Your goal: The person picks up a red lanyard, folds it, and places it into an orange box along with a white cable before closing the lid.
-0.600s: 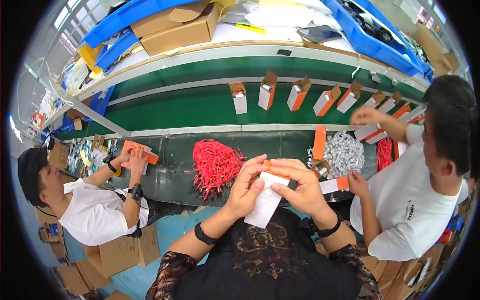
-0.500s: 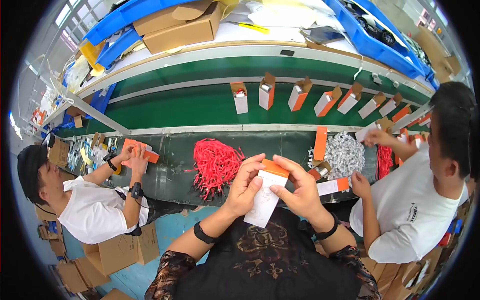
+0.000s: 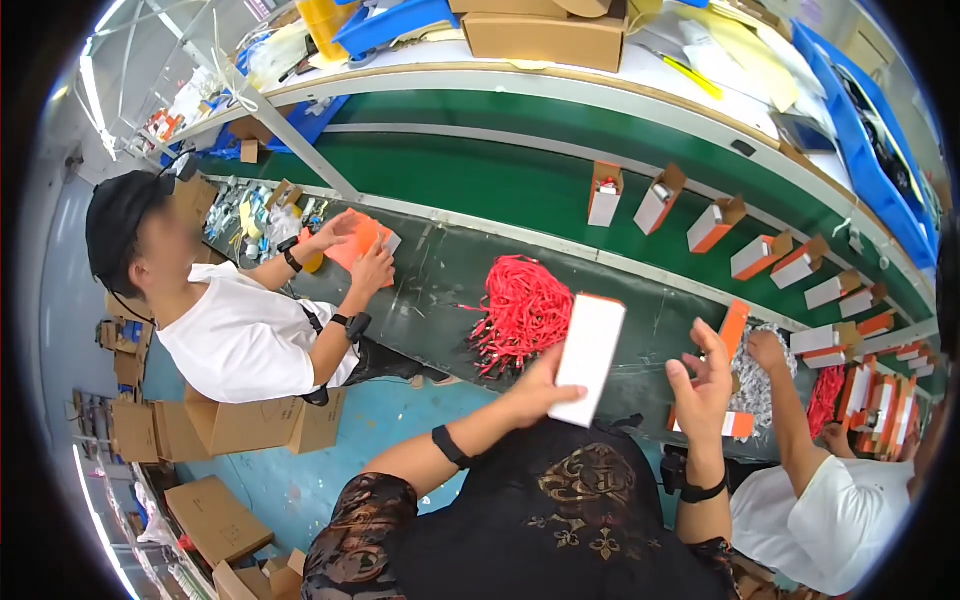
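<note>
White box is clamped in my left grip, thumb flat on the face low down, fingers behind. It's held up by the tabletop edge, partly in front of the red strap pile. My right grip is off the box, fingers spread, nothing in it, near the silver pile. Handling: looks like thin card, so probably light and fairly stiff; contents hidden, weight unsure. Smooth faces may slip; a hard squeeze could dent them. Best hold: long sides, around the middle, clear of the end flaps. Versus earlier: both my grips were on it, line-drawn face and orange end showing; now left only, plain white face showing, and my view has swung left.
</note>
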Tool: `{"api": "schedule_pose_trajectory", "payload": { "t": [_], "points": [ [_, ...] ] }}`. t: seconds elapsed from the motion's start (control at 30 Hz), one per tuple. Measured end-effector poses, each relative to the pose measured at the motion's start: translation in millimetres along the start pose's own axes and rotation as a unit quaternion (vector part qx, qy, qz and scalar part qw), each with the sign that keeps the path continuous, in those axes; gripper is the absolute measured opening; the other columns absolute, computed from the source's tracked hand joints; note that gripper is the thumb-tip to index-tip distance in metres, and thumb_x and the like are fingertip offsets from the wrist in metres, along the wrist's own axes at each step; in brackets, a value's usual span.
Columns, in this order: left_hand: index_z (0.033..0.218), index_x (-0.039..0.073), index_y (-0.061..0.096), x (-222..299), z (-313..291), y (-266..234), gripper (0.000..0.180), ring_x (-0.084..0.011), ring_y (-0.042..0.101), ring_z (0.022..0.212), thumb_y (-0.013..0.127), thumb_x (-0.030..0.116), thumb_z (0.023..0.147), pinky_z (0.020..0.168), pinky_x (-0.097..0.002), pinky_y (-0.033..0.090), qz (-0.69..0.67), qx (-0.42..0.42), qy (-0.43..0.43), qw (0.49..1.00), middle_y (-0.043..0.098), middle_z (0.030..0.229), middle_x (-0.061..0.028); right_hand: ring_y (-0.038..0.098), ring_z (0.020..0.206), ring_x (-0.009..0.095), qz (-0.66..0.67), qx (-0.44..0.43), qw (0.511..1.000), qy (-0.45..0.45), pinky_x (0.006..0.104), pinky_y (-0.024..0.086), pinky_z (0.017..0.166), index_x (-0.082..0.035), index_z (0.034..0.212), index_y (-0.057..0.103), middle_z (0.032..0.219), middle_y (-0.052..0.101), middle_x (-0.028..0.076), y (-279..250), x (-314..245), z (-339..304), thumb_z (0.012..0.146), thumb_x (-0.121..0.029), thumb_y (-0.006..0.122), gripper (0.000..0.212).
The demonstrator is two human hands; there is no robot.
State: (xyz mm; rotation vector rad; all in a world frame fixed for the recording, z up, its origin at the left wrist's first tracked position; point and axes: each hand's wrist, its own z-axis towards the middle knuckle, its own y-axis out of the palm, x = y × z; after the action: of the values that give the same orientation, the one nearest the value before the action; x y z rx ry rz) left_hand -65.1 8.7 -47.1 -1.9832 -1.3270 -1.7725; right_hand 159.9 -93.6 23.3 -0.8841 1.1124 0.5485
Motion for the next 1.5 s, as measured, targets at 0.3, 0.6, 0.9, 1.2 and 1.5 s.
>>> {"api": "schedule_pose_trajectory", "payload": {
  "t": [0.3, 0.6, 0.9, 1.2, 1.5],
  "points": [
    [0.139, 0.0, 0.042, -53.6, 54.4, -289.2, 0.091, -0.0397, 0.058, 0.114, 0.085, 0.024, 0.063, 0.098, -0.0451, 0.047, 0.557, 0.459, 0.015, 0.692, 0.058, 0.123, -0.0257, 0.066, 0.08, 0.023, -0.182, -0.072, 0.976, 0.093, 0.0313, 0.052, 0.075, 0.001, 0.102, 0.068, 0.09, 0.067, 0.014, -23.2, 41.6, -60.0, 0.079, -0.006, 0.075, 0.025],
    [0.139, 0.003, 0.04, -57.8, 76.3, -301.4, 0.08, -0.0401, 0.054, 0.118, 0.078, 0.03, 0.074, 0.096, -0.0521, 0.043, 0.651, 0.541, -0.052, 0.53, 0.056, 0.127, -0.0219, 0.067, 0.089, 0.033, -0.247, -0.102, 0.952, 0.151, 0.0371, 0.053, 0.079, -0.001, 0.102, 0.068, 0.096, 0.068, 0.016, -30.7, 39.1, -95.7, 0.079, -0.008, 0.075, 0.025],
    [0.106, 0.016, 0.07, -60.2, 142.3, -198.0, 0.03, -0.0322, 0.054, 0.115, 0.072, 0.016, 0.076, 0.097, -0.0459, 0.044, 0.687, 0.194, 0.247, 0.655, 0.061, 0.117, -0.0126, 0.066, 0.091, 0.036, -0.275, -0.097, 0.948, 0.131, 0.0401, 0.052, 0.08, -0.001, 0.1, 0.068, 0.096, 0.068, 0.016, -29.6, 40.8, -102.5, 0.078, -0.011, 0.075, 0.025],
    [0.089, 0.018, 0.076, -31.4, 162.9, -196.0, 0.013, -0.0319, 0.053, 0.123, 0.072, 0.02, 0.077, 0.103, -0.0454, 0.041, 0.734, 0.129, 0.284, 0.603, 0.063, 0.124, -0.0092, 0.065, 0.092, 0.037, -0.284, -0.101, 0.951, 0.071, 0.0418, 0.052, 0.08, -0.002, 0.099, 0.069, 0.096, 0.068, 0.016, -44.1, 50.8, -98.9, 0.077, -0.011, 0.075, 0.025],
    [0.093, 0.002, 0.07, 27.3, 94.2, -131.8, 0.008, -0.0256, 0.07, 0.083, 0.069, 0.006, 0.086, 0.076, -0.0352, 0.055, 0.544, 0.19, 0.348, 0.74, 0.07, 0.09, -0.0122, 0.064, 0.091, 0.035, -0.241, -0.099, 0.964, 0.048, 0.042, 0.052, 0.08, -0.003, 0.098, 0.069, 0.096, 0.068, 0.014, -58.0, 69.6, -96.9, 0.08, -0.014, 0.074, 0.022]
  ]
}}
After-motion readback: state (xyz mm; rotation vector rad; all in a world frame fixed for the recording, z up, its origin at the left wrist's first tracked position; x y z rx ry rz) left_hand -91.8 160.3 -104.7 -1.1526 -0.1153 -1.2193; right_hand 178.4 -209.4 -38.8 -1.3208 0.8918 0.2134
